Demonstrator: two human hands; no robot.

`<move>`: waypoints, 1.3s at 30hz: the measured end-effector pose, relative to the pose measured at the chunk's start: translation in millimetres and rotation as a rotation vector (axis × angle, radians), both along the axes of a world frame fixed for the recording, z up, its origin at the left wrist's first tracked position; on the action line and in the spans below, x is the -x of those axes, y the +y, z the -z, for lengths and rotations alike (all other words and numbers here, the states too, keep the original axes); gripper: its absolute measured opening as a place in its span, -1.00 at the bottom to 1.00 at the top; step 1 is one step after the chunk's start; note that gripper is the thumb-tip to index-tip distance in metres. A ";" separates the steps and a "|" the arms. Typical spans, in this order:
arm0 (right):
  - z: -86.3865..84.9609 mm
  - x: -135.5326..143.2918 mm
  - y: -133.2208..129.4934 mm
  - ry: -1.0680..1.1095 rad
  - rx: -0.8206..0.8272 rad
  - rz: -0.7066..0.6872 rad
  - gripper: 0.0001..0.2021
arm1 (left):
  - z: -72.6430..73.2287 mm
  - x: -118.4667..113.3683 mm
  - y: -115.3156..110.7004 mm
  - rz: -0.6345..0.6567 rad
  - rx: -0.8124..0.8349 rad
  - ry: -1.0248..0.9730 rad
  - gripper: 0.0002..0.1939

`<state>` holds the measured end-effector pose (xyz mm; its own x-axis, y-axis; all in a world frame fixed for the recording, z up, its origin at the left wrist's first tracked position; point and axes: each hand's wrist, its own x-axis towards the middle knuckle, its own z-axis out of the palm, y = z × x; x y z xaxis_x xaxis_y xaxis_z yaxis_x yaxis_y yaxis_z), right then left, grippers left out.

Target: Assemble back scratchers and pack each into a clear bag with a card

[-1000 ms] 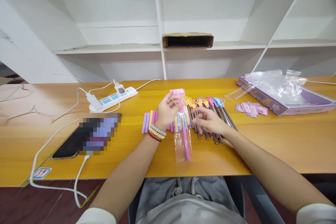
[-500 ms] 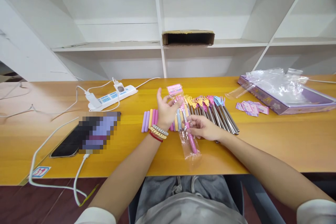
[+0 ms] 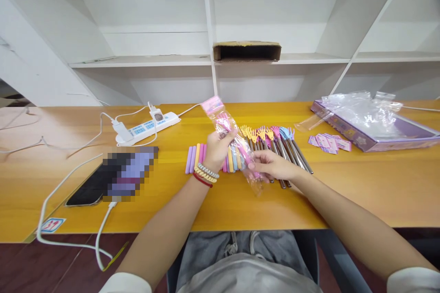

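Observation:
A clear bag with a pink header card and a pink back scratcher inside [image 3: 224, 122] slants across the middle of the table, held up in both hands. My left hand [image 3: 220, 147] grips its middle, thumb on top. Lower down, the fingers of my right hand [image 3: 266, 165] pinch the bag around the pink handle. Beneath it lies a row of coloured handle tubes [image 3: 192, 159], lilac, yellow and pink at its left end. To the right, several metal scratchers with hand-shaped heads in yellow, pink and blue [image 3: 288, 146] lie side by side.
Pink printed cards [image 3: 330, 142] lie at the right, beside a purple tray [image 3: 369, 143] with clear bags [image 3: 364, 110]. A power strip [image 3: 147, 127] with cables and a partly pixelated phone [image 3: 85, 185] are at the left. A cardboard box [image 3: 246, 51] sits on the shelf.
The bagged pink scratcher has tilted, its card end moving up and left and its lower end rising. My left hand's fingers have closed round the bag.

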<state>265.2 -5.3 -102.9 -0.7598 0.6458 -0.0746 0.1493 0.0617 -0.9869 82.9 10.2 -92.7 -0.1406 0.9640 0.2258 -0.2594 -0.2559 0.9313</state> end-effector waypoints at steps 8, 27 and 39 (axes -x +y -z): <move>2.9 -7.2 5.7 0.031 0.023 -0.041 -0.70 | 5.6 6.0 12.2 -0.189 -0.073 -0.084 -0.69; 5.4 -6.3 11.5 -0.058 0.018 0.022 -0.65 | -5.1 3.2 1.0 -0.423 -0.185 0.098 -0.68; 18.3 -1.4 17.4 0.128 -0.051 0.181 -0.67 | -3.9 -4.1 -3.2 0.110 0.008 0.143 -0.53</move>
<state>266.7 12.1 -121.2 -0.6323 0.7731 0.0507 0.0365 0.0952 -0.9948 87.0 7.0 -88.8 -0.0015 0.9737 0.2279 -0.1501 -0.2255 0.9626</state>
